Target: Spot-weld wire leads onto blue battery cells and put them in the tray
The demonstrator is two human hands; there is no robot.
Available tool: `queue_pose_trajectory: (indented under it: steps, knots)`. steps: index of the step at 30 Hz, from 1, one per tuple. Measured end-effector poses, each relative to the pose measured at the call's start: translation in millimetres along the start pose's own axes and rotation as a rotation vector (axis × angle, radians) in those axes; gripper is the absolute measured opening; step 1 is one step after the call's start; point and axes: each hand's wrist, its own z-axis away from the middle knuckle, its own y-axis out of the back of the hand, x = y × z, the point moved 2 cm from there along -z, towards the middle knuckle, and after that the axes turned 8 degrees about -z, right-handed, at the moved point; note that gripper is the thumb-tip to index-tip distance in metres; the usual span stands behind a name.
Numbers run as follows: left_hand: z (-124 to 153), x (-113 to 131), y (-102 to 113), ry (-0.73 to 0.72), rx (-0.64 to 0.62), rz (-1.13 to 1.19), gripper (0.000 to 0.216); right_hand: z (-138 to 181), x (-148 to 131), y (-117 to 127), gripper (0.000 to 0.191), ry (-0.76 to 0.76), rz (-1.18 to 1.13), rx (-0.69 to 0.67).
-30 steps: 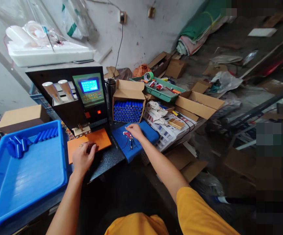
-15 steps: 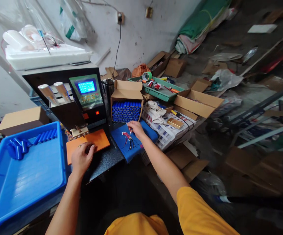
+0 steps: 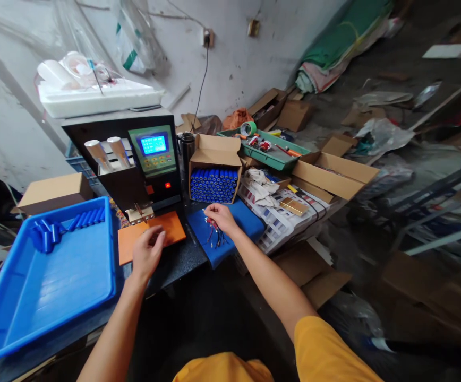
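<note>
My right hand (image 3: 220,216) is over the blue cloth (image 3: 244,217), its fingertips pinched at the small red and black wire leads (image 3: 216,236) heaped there. Just how many leads are between the fingers cannot be made out. My left hand (image 3: 148,252) rests at the front of the orange board (image 3: 172,228), fingers loosely curled and thumb apart, with nothing visible in it. Behind the board stands a black spot welder (image 3: 162,188) with a lit blue screen; its thin electrodes (image 3: 139,209) point down over the board's back edge.
Left of the board, a blue tray (image 3: 67,276) holds several blue cylindrical cells (image 3: 87,217). An open carton (image 3: 216,146) packed with blue cells stands behind the cloth. Further right are a green tray (image 3: 270,156) with tape and tools, and an open cardboard box (image 3: 334,172).
The view has shifted, so the scene sits further right. My right hand has come down and left over the wire leads. My left hand remains at the orange board.
</note>
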Motion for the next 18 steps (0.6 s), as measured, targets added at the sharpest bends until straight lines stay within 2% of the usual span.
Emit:
queue_pose_trajectory:
  steps: [2, 5, 7, 10, 14, 16, 18]
  knots:
    - [-4, 14, -14, -0.007, -0.068, 0.141, 0.041, 5, -4, -10, 0.019, 0.04, 0.032, -0.084]
    - [-11, 33, -34, -0.073, -0.17, 0.236, 0.042, 11, -10, -23, 0.02, 0.037, 0.07, -0.196]
    - [-15, 40, -43, -0.137, -0.219, 0.256, 0.039, 15, -12, -28, 0.02, 0.009, 0.069, -0.256]
    - [-15, 41, -48, -0.179, -0.229, 0.23, 0.028, 20, -10, -31, 0.02, -0.04, 0.023, -0.298]
    - [-6, 37, -48, -0.096, -0.165, 0.219, 0.026, 24, -1, -33, 0.017, -0.12, -0.092, -0.286]
    - [3, 35, -46, -0.044, -0.125, 0.223, 0.028, 23, 4, -33, 0.017, -0.155, -0.169, -0.214]
    - [15, 31, -40, 0.004, -0.072, 0.211, 0.03, 19, 8, -31, 0.018, -0.153, -0.262, -0.086]
